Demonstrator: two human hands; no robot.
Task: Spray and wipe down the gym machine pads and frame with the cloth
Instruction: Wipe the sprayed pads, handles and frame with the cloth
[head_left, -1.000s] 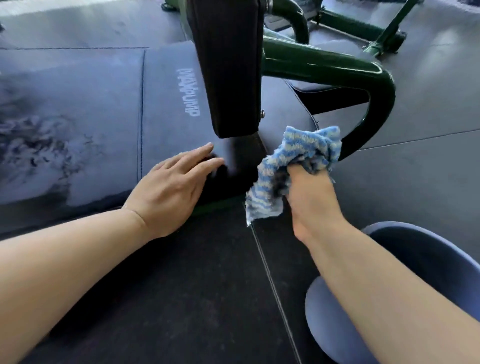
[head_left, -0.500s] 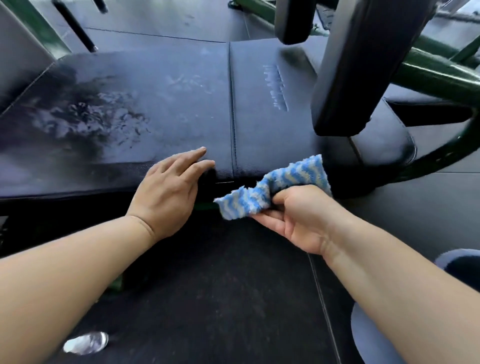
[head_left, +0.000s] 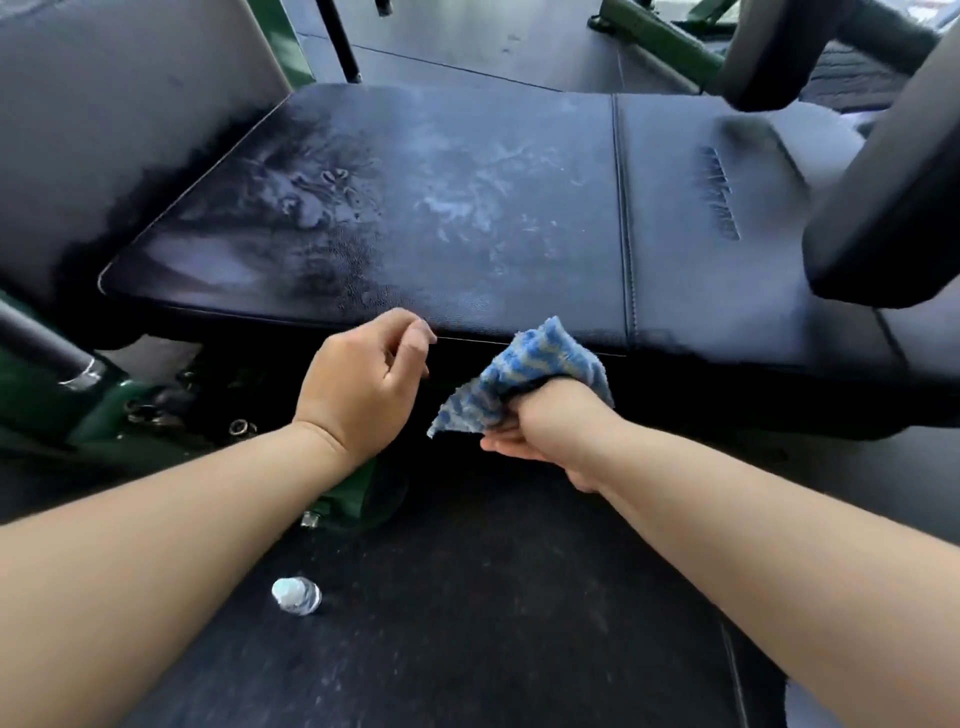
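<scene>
Head view
- Container: small clear bottle (head_left: 296, 596) on the dark floor mat (head_left: 493, 597) at 7 o'clock, seen from above; contents cannot be told
- Cloth (head_left: 524, 371), blue and pale striped, bunched, just right of centre; long axis runs 7 o'clock to 1 o'clock, upper end against the front edge of the seat pad (head_left: 467, 208), loose lower corner hanging free toward 7
- Right hand (head_left: 545, 431): fingers curled round the cloth, gripping it from below
- Left hand (head_left: 363, 384): fingers loosely curled, holding nothing, fingertips at the pad's front edge; contact cannot be told
- Seat pad: black, long axis 9 to 3 o'clock, pale smears and a dark blotch on its left half
- Green frame (head_left: 104, 415) at 9 o'clock, below the back pad (head_left: 104, 104)
- Black padded arm (head_left: 883, 208) at 3 o'clock, over the seat's right end
</scene>
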